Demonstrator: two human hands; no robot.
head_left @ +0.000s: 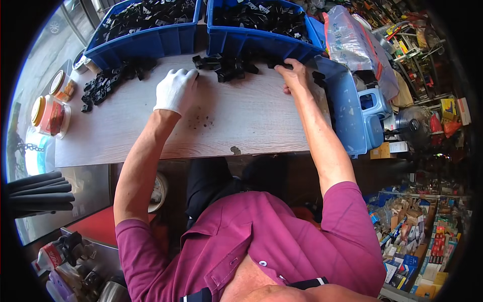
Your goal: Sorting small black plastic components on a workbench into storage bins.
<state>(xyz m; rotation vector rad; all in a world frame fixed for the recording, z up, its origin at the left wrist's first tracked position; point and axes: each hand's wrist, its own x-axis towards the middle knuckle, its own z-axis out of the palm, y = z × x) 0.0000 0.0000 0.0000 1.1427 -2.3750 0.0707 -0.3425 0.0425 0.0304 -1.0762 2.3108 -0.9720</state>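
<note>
In the head view, the gloved left hand (176,90) is curling over the table (241,118), its hold unclear; the right hand (293,76), partly open, is reaching beside black parts (231,69) lying before far blue bins (241,40), any grip hidden.

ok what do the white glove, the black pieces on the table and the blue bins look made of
White glove: probably knitted fabric, matte, soft-textured and close-fitting.
Black pieces: likely moulded plastic, with small glossy highlights, though coated metal is possible.
Blue bins: apparently moulded plastic, evenly coloured with a slight sheen and thick rims.
</note>
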